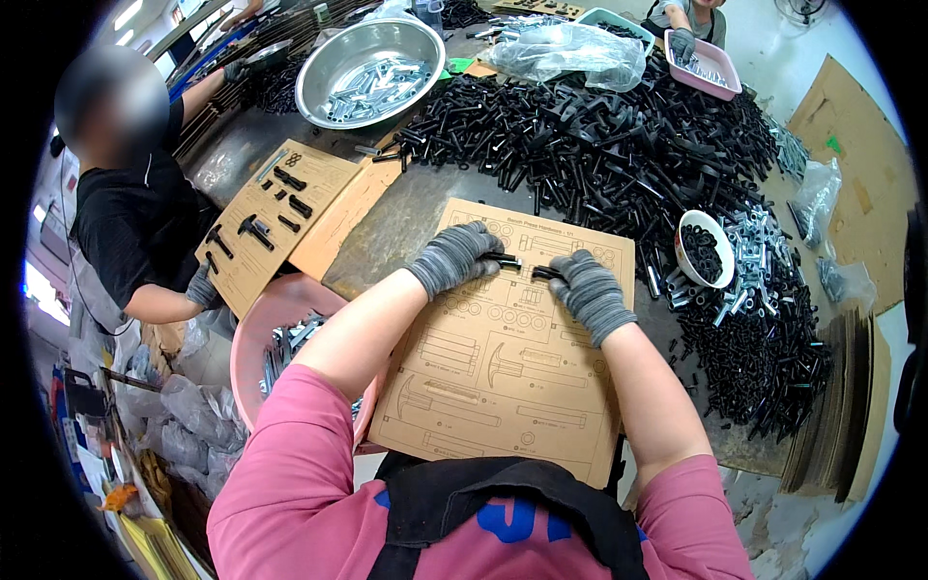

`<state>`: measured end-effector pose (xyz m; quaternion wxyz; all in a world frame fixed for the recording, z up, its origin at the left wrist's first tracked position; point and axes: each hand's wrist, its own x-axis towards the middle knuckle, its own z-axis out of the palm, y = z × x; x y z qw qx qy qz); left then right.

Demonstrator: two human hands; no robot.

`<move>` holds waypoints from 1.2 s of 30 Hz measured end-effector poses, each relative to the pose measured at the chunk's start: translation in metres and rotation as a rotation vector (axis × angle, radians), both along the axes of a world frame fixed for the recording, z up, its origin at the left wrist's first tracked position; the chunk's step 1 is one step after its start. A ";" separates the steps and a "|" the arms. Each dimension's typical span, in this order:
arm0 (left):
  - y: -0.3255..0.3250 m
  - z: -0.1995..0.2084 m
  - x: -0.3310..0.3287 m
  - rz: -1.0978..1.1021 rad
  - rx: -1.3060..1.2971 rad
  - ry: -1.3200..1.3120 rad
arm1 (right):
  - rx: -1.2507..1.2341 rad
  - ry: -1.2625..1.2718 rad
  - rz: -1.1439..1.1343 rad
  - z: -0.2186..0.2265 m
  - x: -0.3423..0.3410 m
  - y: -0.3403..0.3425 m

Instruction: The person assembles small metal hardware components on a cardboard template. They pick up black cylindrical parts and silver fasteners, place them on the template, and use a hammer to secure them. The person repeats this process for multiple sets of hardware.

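A brown cardboard sheet [541,396] printed with hardware outlines lies in front of me, its lower edge close to my body. My left hand [452,259], in a grey knit glove, is closed on black bolts [505,260] above the sheet's upper part. Facing it, my right hand [590,298], gloved the same way, pinches black bolts [547,274]. A small gap separates the two sets of bolts. How many each hand holds is partly hidden by the fingers. Just beyond the sheet spreads a large heap of black bolts [580,145].
Right of the sheet are a white bowl [684,249] of black nuts and silver sleeves [759,256]. A steel basin [311,82] stands far left; a pink basin [249,338] sits near left. A co-worker at left holds a loaded cardboard [237,280]; another person reaches into a pink tray [720,90].
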<state>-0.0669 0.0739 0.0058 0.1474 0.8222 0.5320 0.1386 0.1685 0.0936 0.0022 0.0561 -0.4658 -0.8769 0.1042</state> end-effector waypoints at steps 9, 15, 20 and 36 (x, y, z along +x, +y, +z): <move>0.001 -0.010 -0.005 -0.065 0.040 -0.091 | -0.033 -0.017 -0.043 0.001 -0.016 -0.005; -0.004 -0.006 -0.002 -0.069 0.059 -0.057 | 0.027 0.061 -0.051 -0.001 -0.012 -0.009; -0.027 -0.001 -0.009 0.126 0.145 -0.069 | 0.126 0.246 -0.249 -0.008 0.033 0.005; -0.049 -0.023 -0.008 0.438 0.305 -0.100 | 0.073 -0.359 -0.586 0.005 0.101 0.038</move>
